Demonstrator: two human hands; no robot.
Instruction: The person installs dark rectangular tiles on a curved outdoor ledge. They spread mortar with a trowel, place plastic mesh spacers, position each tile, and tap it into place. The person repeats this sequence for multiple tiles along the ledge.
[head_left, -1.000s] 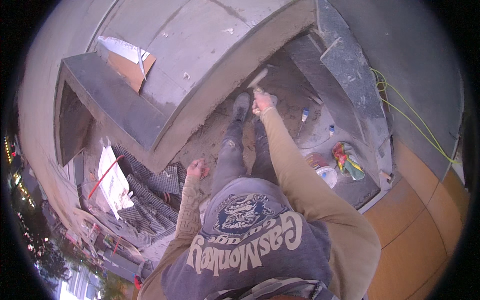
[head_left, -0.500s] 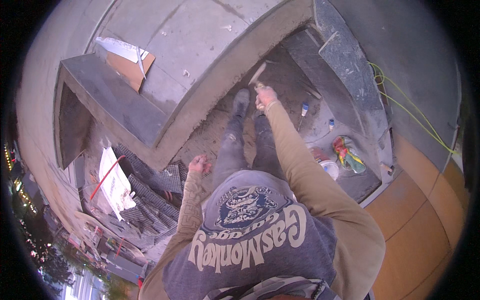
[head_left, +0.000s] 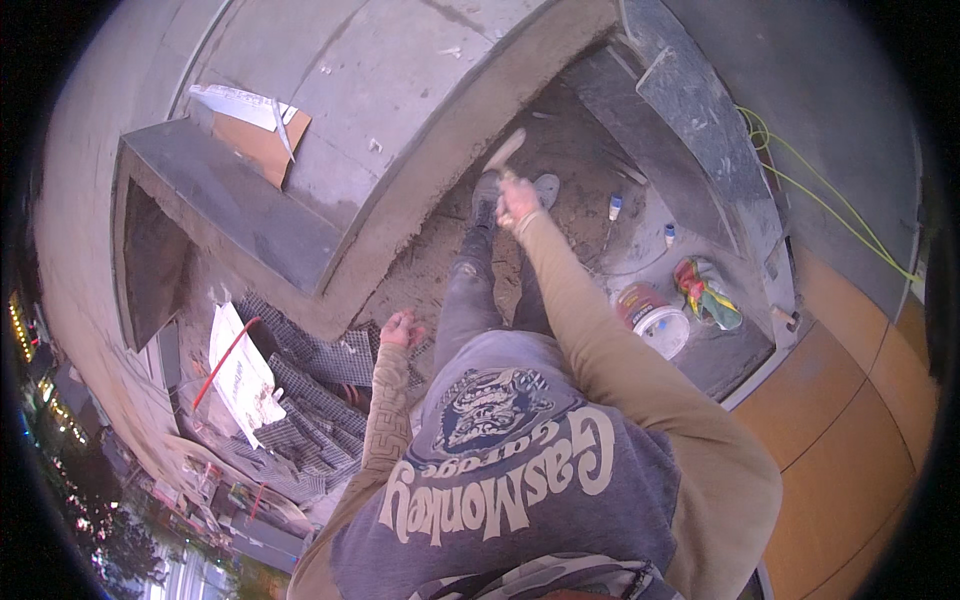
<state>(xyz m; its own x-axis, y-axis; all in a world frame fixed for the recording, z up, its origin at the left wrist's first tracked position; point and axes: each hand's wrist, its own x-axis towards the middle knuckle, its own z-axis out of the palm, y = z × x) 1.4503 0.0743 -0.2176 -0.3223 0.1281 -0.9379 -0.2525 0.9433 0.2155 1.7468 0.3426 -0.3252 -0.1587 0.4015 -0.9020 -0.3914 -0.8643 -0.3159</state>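
My right hand (head_left: 517, 200) is closed round the handle of a trowel (head_left: 506, 150) with a long, pale, narrow blade. The blade lies close to the inner face of a low, rough concrete wall (head_left: 440, 170), just beyond my shoes (head_left: 487, 190). Whether it touches the wall I cannot tell. Down at my left side, my left hand (head_left: 402, 328) hangs with loosely bent fingers and holds nothing. It is nearest to a pile of dark grid-patterned sheets (head_left: 300, 400).
On the right stand a bucket (head_left: 660, 325), a bundle of red, yellow and green gloves or cloth (head_left: 708, 292) and a blue-capped bottle (head_left: 615, 207). A yellow-green hose (head_left: 830, 200) curves beyond the dark slab. Cardboard (head_left: 262, 150) lies on the left ledge; a white bag (head_left: 240, 365) sits below.
My right hand and the trowel have moved a little left, toward the low wall. My right shoe now shows beside the hand. My left hand stays low and empty.
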